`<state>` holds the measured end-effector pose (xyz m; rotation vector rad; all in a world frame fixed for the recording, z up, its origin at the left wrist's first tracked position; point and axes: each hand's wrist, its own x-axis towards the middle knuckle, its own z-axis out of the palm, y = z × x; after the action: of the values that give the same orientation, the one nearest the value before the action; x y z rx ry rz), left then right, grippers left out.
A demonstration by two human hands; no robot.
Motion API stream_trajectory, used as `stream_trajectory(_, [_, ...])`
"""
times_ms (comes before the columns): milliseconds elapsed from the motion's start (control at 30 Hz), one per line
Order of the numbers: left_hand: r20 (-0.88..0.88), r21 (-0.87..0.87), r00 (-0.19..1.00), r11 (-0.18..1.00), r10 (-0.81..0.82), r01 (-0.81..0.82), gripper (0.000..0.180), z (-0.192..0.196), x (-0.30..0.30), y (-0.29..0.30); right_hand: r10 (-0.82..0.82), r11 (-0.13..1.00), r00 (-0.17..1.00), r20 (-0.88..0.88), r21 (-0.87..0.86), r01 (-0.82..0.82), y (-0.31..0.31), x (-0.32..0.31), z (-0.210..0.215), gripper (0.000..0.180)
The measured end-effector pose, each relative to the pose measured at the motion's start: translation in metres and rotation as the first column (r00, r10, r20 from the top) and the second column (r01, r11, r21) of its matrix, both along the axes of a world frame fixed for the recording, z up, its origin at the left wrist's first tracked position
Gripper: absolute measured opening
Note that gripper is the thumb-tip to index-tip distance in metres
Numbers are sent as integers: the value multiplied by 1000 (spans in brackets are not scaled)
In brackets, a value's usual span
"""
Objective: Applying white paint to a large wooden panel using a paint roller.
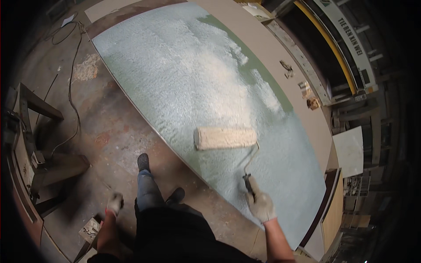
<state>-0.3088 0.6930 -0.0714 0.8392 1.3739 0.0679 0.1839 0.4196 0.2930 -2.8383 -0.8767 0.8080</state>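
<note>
My right hand [261,206], in a pale work glove, is closed around the dark handle of a paint roller [226,138]. The wide, cream-coloured fleece sleeve rests on a large flat panel [149,48], joined to the handle by a bent wire frame. Whitish, wet-looking glue or paint covers most of the panel's green face, with bare green along the far right edge. Down at my left side, away from the panel, hangs my gloved left hand [115,203]. Its fingers are curled, and whatever they may hold is hidden.
A dark metal stand [44,103] is at the left, with a black cable [78,87] on the stained floor. Beyond the panel, a beige board [267,52] carries small loose items. A machine with a yellow bar [326,39] stands at the far right.
</note>
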Motion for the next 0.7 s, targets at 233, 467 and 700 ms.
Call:
stream_trajectory(233, [-229, -275, 963, 939, 144, -206, 9, -2, -95, -55, -26, 988, 997, 75, 152, 14, 147, 102, -38, 64])
stream_trajectory(467, [-1, -92, 917, 913, 398, -396, 7, -21, -170, -23, 85, 952, 976, 200, 273, -139, 421, 300, -81, 68])
stream_trajectory(700, [-6, 142, 910, 901, 415, -410, 8, 32, -56, 54, 36, 965, 996, 85, 256, -56, 426, 252, -63, 69])
